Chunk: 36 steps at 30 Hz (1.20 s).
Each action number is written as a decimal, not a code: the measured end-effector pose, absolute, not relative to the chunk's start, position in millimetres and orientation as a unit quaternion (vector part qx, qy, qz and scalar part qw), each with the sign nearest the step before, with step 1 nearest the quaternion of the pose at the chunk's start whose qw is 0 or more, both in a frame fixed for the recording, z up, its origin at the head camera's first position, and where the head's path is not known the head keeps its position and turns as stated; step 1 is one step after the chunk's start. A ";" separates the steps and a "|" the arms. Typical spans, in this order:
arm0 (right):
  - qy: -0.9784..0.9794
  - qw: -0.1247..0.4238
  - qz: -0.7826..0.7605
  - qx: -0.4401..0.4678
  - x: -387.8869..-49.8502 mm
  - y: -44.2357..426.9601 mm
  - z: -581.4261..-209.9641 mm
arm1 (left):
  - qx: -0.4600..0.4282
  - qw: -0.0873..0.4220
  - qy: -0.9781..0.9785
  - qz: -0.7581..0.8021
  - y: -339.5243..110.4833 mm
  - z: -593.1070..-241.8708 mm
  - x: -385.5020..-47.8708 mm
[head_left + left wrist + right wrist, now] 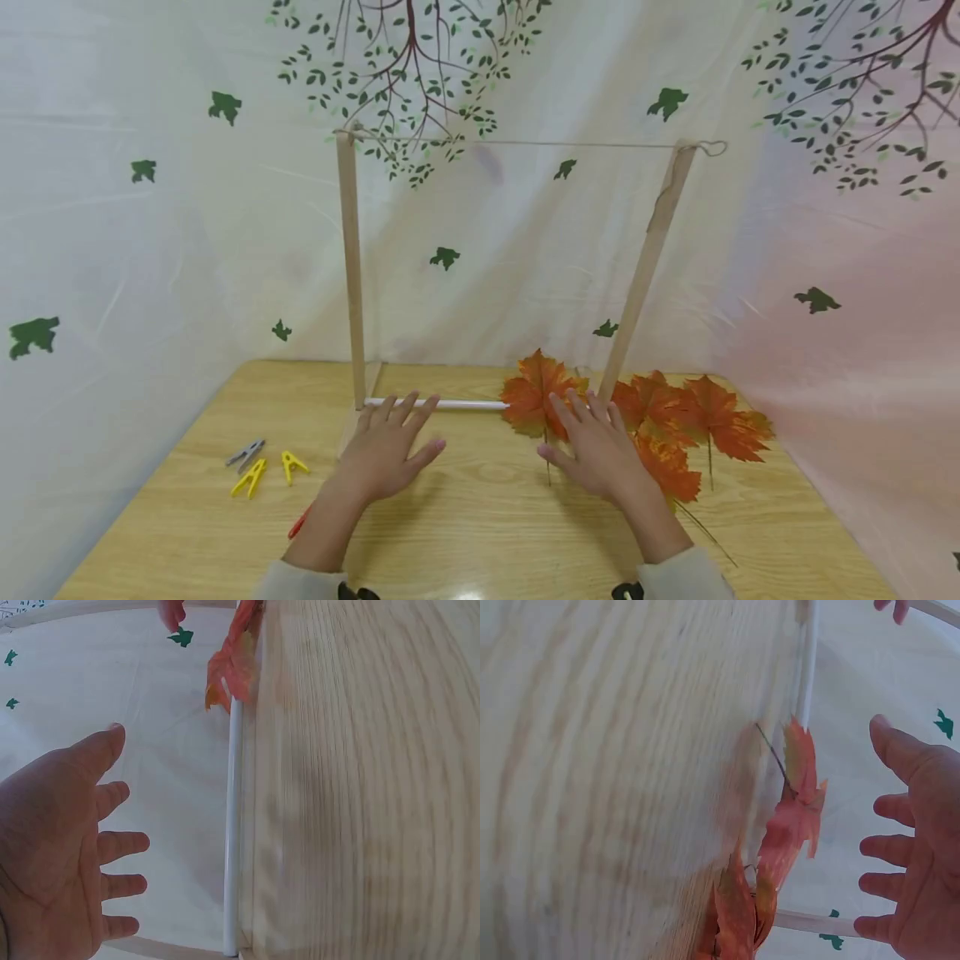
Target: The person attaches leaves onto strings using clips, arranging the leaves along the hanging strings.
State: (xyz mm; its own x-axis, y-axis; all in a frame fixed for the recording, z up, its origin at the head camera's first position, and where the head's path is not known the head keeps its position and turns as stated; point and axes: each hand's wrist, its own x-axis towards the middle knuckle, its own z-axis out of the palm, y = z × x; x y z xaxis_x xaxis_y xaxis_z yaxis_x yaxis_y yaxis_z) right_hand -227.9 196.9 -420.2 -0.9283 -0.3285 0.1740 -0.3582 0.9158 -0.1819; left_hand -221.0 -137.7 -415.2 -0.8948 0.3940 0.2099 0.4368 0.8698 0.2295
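Both hands hover over the table with fingers spread and nothing in them. My left hand (387,452) is above the left part of a white rod (468,405), which runs between two wooden posts. In the left wrist view its palm (49,855) is bare, apart from the rod. My right hand (597,450) is near an orange maple leaf (536,392) that lies against the rod. More orange maple leaves (723,417) lie to the right, partly behind that hand. The right wrist view shows the leaf (791,817) below the bare right palm (937,855).
A string (525,142) is tied between the left post (350,267) and the right post (648,267). Yellow clothespins (250,478) and grey clothespins (246,454) lie at the left. A red item (298,523) is partly hidden by the left forearm. A printed curtain (495,308) hangs behind.
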 end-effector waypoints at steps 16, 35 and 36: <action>-0.972 0.015 0.086 0.219 -249.7 211.2 -423.7 | -0.223 0.036 -0.963 -0.151 -193.7 -404.0 -219.7; -0.922 0.064 -0.021 0.382 -262.2 219.1 -428.7 | -0.186 0.004 -0.980 -0.076 -268.2 -434.5 -204.5; -0.918 0.069 -0.036 0.389 -262.6 218.9 -430.8 | -0.189 0.006 -0.979 -0.075 -269.6 -435.7 -203.2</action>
State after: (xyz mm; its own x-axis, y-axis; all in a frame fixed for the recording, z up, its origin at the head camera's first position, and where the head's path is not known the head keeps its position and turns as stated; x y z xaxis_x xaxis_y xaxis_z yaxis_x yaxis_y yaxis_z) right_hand -262.6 218.9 -430.8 -0.6881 -0.7189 0.0982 -0.7089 0.6949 0.1206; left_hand -203.2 -269.6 -435.7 -0.9284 0.3693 0.0404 0.3711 0.9172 0.1447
